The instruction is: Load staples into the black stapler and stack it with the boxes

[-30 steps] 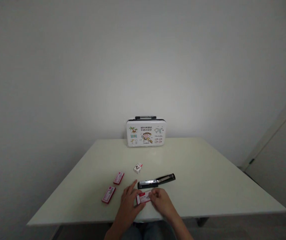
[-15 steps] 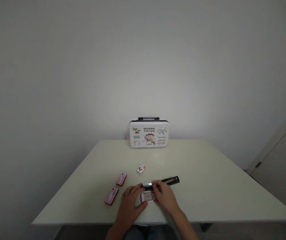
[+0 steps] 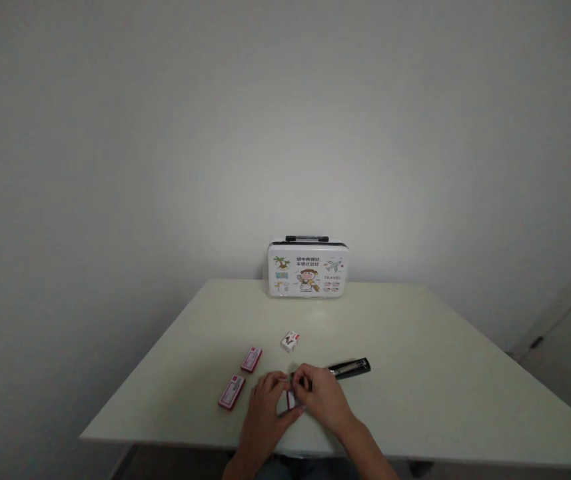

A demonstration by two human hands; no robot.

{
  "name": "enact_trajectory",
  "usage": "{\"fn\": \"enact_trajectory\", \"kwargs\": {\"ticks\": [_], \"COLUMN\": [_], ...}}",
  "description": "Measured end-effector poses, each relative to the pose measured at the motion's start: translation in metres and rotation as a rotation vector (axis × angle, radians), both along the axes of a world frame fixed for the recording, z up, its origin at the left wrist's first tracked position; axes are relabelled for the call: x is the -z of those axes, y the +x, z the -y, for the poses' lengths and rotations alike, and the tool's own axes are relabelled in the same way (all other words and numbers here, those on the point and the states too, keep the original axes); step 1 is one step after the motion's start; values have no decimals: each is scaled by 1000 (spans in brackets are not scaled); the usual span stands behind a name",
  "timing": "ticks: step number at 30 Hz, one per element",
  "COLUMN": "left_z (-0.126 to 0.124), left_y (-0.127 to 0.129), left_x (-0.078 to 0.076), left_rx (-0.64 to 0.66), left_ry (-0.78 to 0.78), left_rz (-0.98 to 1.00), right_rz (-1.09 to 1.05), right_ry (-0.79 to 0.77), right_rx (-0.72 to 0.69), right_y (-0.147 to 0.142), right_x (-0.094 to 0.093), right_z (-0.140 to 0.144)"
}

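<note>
A black stapler (image 3: 352,368) lies opened out on the table, its front part largely covered by my right hand. Between my hands is a small red-and-white case (image 3: 291,400), mostly hidden. My left hand (image 3: 265,408) rests around its left side, with the thumb along the near edge and the fingers at the far edge. Above the case, my right hand (image 3: 324,399) has its thumb and fingers pinched together; whatever is between them is too small or hidden to make out.
Two red-and-white flat cases (image 3: 251,359) (image 3: 232,392) lie left of my hands. A small white box (image 3: 290,341) sits beyond them. A white case with cartoon prints (image 3: 308,270) stands against the wall at the back of the white table (image 3: 415,400).
My right hand has moved left and towards me, from the stapler's front part to over the case, and its fingers are pinched. The whole view has shifted slightly.
</note>
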State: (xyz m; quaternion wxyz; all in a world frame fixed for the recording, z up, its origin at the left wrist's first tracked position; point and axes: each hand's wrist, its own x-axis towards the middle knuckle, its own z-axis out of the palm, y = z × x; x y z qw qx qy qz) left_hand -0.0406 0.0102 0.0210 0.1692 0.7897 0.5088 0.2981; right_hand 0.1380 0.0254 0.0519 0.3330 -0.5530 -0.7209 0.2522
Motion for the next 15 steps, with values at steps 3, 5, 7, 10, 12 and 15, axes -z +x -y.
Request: {"fn": "enact_trajectory", "kwargs": {"ticks": [3, 5, 7, 10, 12, 15], "left_z": [1, 1, 1, 2, 3, 4], "left_y": [1, -1, -5, -6, 0, 18], "left_x": [-5, -7, -7, -7, -7, -6], "left_rx": [-11, 1, 8, 12, 15, 30], "left_ry": [-6, -28, -52, -64, -68, -65], "left_rz": [2, 15, 31, 40, 31, 15], "right_rz": [145, 161, 126, 33, -65, -217], "right_ry": [1, 2, -15, -66, -100, -114], "right_rx": [-44, -28, 29, 141, 153, 135], "right_y": [10, 24, 43, 67, 71, 62], "right_x": [-1, 2, 7, 20, 30, 45], "right_z": [11, 17, 21, 26, 27, 28]}}
